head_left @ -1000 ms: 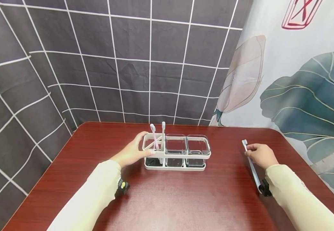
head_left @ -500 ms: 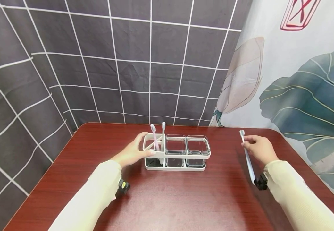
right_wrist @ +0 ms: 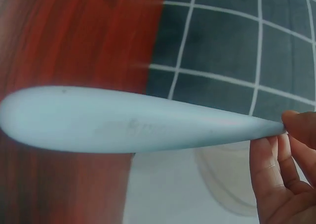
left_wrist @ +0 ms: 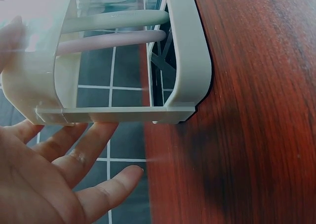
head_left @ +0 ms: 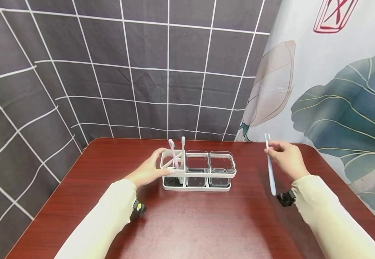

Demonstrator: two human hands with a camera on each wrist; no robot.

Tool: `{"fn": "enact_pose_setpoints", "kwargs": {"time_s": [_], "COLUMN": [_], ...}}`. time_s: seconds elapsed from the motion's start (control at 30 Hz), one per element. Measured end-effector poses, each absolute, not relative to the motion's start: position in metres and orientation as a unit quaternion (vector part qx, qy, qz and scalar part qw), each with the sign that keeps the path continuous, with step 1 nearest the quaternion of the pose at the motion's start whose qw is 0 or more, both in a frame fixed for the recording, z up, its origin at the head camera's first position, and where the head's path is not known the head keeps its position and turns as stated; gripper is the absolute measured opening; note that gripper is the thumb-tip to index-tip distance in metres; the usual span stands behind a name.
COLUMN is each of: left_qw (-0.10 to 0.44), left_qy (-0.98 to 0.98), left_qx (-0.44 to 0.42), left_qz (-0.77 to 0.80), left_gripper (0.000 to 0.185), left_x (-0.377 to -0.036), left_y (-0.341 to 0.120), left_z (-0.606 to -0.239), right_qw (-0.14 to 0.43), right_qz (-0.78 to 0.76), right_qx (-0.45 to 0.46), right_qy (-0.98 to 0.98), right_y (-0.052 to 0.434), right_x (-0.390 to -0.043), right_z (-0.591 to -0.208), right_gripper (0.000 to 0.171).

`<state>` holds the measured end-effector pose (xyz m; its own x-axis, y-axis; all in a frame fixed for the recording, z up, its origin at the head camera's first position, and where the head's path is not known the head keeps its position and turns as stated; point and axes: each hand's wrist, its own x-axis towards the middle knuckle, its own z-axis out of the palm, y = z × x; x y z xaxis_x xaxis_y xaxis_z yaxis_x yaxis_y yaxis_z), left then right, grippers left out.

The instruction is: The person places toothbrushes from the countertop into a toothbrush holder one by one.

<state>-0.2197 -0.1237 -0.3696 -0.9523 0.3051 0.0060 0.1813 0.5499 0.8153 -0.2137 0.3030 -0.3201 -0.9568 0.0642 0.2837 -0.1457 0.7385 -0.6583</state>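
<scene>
A white toothbrush holder (head_left: 211,175) stands on the table, with a pink toothbrush (head_left: 174,155) and a pale green toothbrush (head_left: 183,153) upright in its divided left section. My left hand (head_left: 150,169) grips the holder's left end, thumb on the front of the upper rim and fingers at the side and back. Over the right part of the table, my right hand (head_left: 286,158) pinches a light blue toothbrush (head_left: 271,176) by its neck, between thumb and fingers. Its bristles point up and its handle hangs down; the right wrist view shows the broad handle (right_wrist: 98,119) close up.
Two clear cups (head_left: 198,162) sit in the holder's middle and right sections. The reddish-brown table (head_left: 187,223) runs back to a dark grid-patterned curtain (head_left: 148,86). A white curtain with leaf prints (head_left: 343,108) hangs along the right side.
My right hand has raised the light blue toothbrush and moved it slightly left, turning it more upright. The left hand and the toothbrush holder have stayed in place.
</scene>
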Motion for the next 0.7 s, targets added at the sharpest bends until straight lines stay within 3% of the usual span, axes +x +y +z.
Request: {"fn": "enact_pose_setpoints", "kwargs": {"time_s": [0.37,0.7], "left_qw": [0.073,0.071], "left_qy": [0.876,0.875], "left_qx": [0.133,0.134], "left_qz": [0.458,0.46], "left_gripper": [0.081,0.08], "left_x": [-0.222,-0.22], "left_y": [-0.124,-0.124], "left_z": [-0.371,-0.37], "right_qw": [0.184,0.178], "right_qz": [0.506,0.584], "right_qx": [0.041,0.065], "right_qy": [-0.842,-0.789], "right_y": [0.266,0.234], "right_x": [-0.213,-0.211], "right_z": [-0.298,-0.279], "right_gripper": [0.039,0.032]}}
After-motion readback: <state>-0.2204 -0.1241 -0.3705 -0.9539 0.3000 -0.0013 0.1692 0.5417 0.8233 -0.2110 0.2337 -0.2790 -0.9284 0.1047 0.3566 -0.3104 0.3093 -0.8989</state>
